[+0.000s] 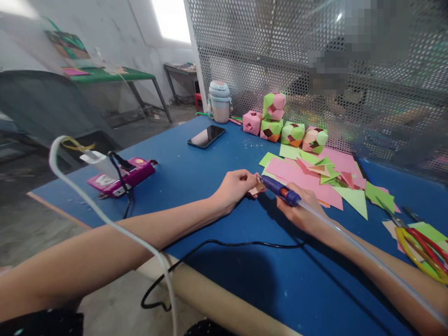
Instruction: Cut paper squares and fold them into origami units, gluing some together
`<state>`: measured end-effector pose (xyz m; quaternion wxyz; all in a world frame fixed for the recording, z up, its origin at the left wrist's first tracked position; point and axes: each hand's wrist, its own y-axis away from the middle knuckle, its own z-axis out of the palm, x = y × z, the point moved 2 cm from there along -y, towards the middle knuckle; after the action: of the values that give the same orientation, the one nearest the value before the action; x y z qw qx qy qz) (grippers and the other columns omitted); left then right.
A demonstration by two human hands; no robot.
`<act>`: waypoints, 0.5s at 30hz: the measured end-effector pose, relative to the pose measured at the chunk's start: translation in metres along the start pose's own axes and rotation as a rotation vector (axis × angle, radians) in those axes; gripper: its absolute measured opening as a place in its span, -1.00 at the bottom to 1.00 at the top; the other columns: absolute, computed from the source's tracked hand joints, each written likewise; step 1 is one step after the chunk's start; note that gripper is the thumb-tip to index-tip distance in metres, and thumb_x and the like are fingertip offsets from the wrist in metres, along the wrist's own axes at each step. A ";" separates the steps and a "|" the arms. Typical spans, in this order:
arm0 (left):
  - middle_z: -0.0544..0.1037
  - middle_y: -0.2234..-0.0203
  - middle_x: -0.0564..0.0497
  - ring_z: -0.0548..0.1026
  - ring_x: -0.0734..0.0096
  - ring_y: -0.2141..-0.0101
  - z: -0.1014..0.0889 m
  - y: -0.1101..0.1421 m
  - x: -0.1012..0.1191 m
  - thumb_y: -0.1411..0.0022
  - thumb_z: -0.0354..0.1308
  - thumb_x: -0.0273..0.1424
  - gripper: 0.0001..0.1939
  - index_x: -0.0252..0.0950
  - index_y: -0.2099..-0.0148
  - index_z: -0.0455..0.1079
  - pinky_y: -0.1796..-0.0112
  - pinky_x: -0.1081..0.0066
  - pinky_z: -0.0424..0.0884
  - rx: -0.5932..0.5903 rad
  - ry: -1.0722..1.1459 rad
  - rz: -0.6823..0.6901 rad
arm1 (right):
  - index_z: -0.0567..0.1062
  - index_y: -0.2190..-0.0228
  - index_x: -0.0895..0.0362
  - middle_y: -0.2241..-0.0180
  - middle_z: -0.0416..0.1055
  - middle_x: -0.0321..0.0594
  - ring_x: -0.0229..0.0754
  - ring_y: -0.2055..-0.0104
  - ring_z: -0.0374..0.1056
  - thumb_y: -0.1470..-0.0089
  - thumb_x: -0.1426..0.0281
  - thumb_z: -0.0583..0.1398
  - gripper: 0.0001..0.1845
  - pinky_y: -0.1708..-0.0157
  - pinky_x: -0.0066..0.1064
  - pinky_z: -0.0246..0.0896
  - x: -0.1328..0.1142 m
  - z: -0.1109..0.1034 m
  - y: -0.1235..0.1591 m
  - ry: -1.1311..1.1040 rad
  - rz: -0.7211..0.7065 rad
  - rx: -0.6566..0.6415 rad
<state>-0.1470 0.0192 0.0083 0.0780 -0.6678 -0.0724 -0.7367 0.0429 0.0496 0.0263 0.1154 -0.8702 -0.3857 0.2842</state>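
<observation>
My left hand [238,186] pinches a small folded paper piece [257,186], pinkish tan in colour, above the middle of the blue table. Wrapped in my right hand [303,210] is a dark blue glue gun [282,190], its nozzle against or very close to the paper. A long clear glue stick [353,238] sticks out of the gun's back end and runs along my right forearm. Whether glue is coming out is too small to tell.
Pink and green paper sheets [290,170] lie beyond my right hand, with several folded paper cubes [273,128] behind. Scissors [416,238] rest at the right. A phone [206,136], a bottle [220,102] and a purple power strip [129,176] stand leftward. A black cord [238,242] crosses the near side.
</observation>
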 end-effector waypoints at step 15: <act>0.49 0.62 0.02 0.44 0.50 0.58 -0.001 0.001 0.000 -0.12 0.23 -0.37 -0.77 -0.33 0.50 0.29 0.50 0.48 0.37 -0.003 0.015 0.025 | 0.29 0.49 0.09 0.60 0.34 -0.29 -0.28 0.61 0.19 0.00 0.36 0.12 -0.91 0.57 -0.44 0.03 -0.001 -0.002 -0.002 0.078 0.023 0.011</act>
<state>-0.1475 0.0186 0.0084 0.0868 -0.6631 -0.0621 -0.7409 0.0426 0.0507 0.0294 0.1320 -0.8843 -0.3694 0.2534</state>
